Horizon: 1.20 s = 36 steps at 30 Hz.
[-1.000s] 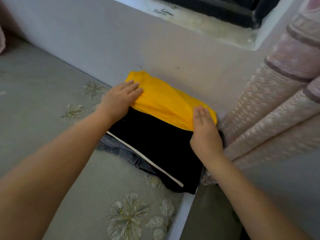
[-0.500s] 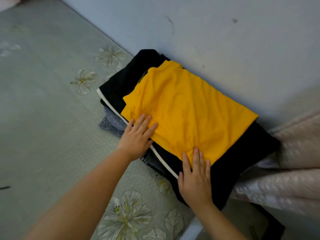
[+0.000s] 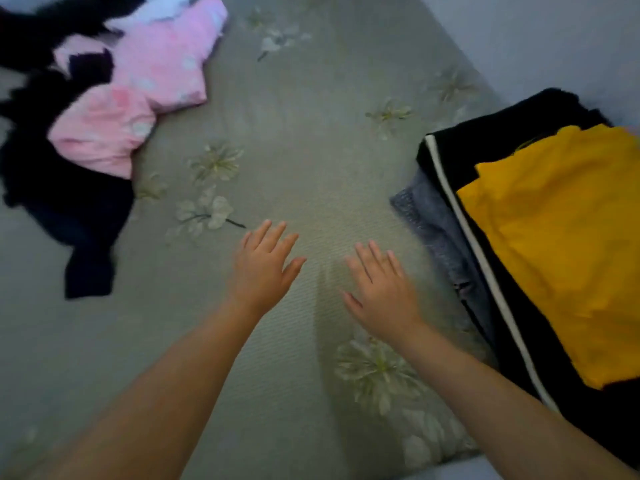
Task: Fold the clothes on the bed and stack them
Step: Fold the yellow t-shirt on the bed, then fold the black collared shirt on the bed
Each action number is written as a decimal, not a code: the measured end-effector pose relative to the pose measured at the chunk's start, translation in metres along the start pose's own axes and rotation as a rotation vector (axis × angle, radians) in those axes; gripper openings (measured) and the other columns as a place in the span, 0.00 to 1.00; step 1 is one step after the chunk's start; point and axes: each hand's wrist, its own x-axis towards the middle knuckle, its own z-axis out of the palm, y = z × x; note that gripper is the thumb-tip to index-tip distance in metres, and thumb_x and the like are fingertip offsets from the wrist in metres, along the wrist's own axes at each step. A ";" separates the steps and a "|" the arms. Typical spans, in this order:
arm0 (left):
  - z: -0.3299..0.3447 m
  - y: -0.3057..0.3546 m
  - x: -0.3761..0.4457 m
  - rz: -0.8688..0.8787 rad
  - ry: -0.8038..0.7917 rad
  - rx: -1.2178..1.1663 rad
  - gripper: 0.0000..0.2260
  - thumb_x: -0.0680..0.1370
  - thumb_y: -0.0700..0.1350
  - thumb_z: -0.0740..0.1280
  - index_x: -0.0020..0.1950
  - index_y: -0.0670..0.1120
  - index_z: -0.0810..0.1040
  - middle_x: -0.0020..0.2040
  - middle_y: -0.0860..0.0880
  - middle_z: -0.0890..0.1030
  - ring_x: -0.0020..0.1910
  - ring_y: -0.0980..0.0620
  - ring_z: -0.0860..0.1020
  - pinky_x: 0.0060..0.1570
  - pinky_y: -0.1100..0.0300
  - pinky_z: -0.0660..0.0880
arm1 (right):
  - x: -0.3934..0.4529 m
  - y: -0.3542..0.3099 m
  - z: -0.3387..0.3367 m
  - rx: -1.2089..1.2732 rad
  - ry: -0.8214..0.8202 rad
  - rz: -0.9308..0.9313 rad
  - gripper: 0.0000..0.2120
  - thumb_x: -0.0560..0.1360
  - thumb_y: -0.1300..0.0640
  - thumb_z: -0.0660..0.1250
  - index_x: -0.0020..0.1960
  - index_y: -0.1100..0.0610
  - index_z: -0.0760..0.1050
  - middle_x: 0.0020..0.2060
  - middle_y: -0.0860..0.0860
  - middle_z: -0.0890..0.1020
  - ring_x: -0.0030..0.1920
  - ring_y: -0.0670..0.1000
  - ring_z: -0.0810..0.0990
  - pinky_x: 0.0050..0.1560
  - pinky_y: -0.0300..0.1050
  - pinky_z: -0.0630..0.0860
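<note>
**Inspector A:** Status of the hands?

**Inspector B:** Both empty. The left hand (image 3: 265, 268) and the right hand (image 3: 379, 289) hover with fingers straight and spread over a bare part of the bed (image 3: 311, 150), near its front edge. Neither grips nor touches any garment.

**Inspector A:** Step in hand?

**Inspector B:** Judged as the gap between garments. The stack (image 3: 540, 258) sits at the right edge of the bed, against the wall (image 3: 540, 36), and nothing is being folded. The hands lie between stack and pile.

**Inspector A:** Count the stack.

**Inspector B:** Three layers can be told: one yellow garment (image 3: 554, 244) on top, one black garment with a white stripe (image 3: 446, 157) beneath it, one grey-blue garment (image 3: 433, 216) showing at the bottom left. More may lie hidden under these; I cannot tell.

**Inspector A:** And the unfolded lot?

**Inspector B:** One loose pile at the far left corner. One pink patterned garment (image 3: 145, 84), or possibly two pieces, the blur leaves that open. Dark garments (image 3: 65, 188) lie tangled around and under it; their number cannot be counted. A scrap of white (image 3: 166, 8) shows at the top edge.

**Inspector A:** Next move?

**Inspector B:** In my judgement, a reach to the far left to take one garment from the pile, draw it onto the bare middle of the bed, and spread it flat. The tangle calls for separating a single piece before lifting.
</note>
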 end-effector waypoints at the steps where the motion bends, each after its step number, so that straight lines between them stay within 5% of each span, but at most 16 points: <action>1: -0.008 -0.027 -0.022 -0.080 -0.003 0.002 0.17 0.72 0.46 0.66 0.54 0.35 0.80 0.57 0.34 0.78 0.59 0.32 0.74 0.56 0.37 0.69 | 0.008 -0.025 0.007 0.016 -0.028 -0.066 0.28 0.57 0.51 0.80 0.52 0.64 0.80 0.52 0.62 0.81 0.53 0.63 0.80 0.47 0.62 0.77; 6: -0.026 -0.159 -0.136 -0.434 0.020 0.023 0.16 0.74 0.42 0.68 0.58 0.35 0.77 0.60 0.34 0.76 0.62 0.33 0.71 0.58 0.40 0.69 | 0.045 -0.155 0.055 0.069 -0.086 -0.277 0.28 0.63 0.49 0.77 0.56 0.65 0.78 0.56 0.63 0.79 0.58 0.63 0.77 0.54 0.62 0.73; 8: -0.029 -0.208 -0.177 -0.531 0.013 0.022 0.17 0.75 0.43 0.66 0.59 0.34 0.76 0.60 0.33 0.75 0.62 0.32 0.71 0.58 0.39 0.69 | 0.060 -0.206 0.079 0.056 -0.153 -0.337 0.29 0.73 0.48 0.66 0.68 0.63 0.67 0.69 0.62 0.66 0.71 0.60 0.62 0.69 0.57 0.58; 11: -0.027 -0.279 -0.225 -0.641 -0.009 0.023 0.21 0.77 0.48 0.61 0.64 0.36 0.72 0.65 0.35 0.71 0.67 0.35 0.66 0.65 0.43 0.63 | 0.081 -0.273 0.114 0.054 -0.233 -0.339 0.28 0.78 0.47 0.55 0.73 0.59 0.56 0.74 0.57 0.55 0.75 0.55 0.50 0.72 0.50 0.46; 25: 0.034 -0.504 -0.281 -0.775 -0.092 -0.158 0.27 0.79 0.59 0.50 0.74 0.48 0.57 0.76 0.46 0.53 0.75 0.47 0.49 0.70 0.53 0.45 | 0.215 -0.447 0.206 -0.060 -0.332 -0.066 0.30 0.78 0.47 0.58 0.74 0.58 0.53 0.74 0.58 0.56 0.73 0.55 0.56 0.71 0.48 0.56; 29: 0.044 -0.509 -0.284 -0.715 0.000 -0.185 0.31 0.73 0.59 0.48 0.68 0.42 0.70 0.70 0.40 0.67 0.70 0.39 0.63 0.67 0.47 0.53 | 0.252 -0.461 0.222 0.043 -0.278 0.080 0.32 0.76 0.50 0.63 0.75 0.53 0.51 0.73 0.59 0.55 0.72 0.56 0.57 0.69 0.49 0.58; 31: 0.043 -0.509 -0.284 -0.709 0.026 -0.188 0.29 0.74 0.57 0.51 0.64 0.40 0.74 0.66 0.38 0.71 0.67 0.37 0.67 0.65 0.45 0.58 | 0.267 -0.469 0.231 -0.019 -0.313 0.196 0.31 0.76 0.50 0.63 0.75 0.51 0.52 0.69 0.58 0.65 0.67 0.57 0.65 0.66 0.51 0.61; 36: 0.035 -0.507 -0.283 -0.712 0.010 -0.189 0.28 0.73 0.56 0.51 0.64 0.40 0.74 0.66 0.38 0.71 0.66 0.37 0.68 0.66 0.49 0.54 | 0.260 -0.479 0.244 -0.275 -0.208 0.130 0.16 0.78 0.55 0.59 0.66 0.54 0.70 0.55 0.53 0.79 0.53 0.53 0.75 0.51 0.47 0.54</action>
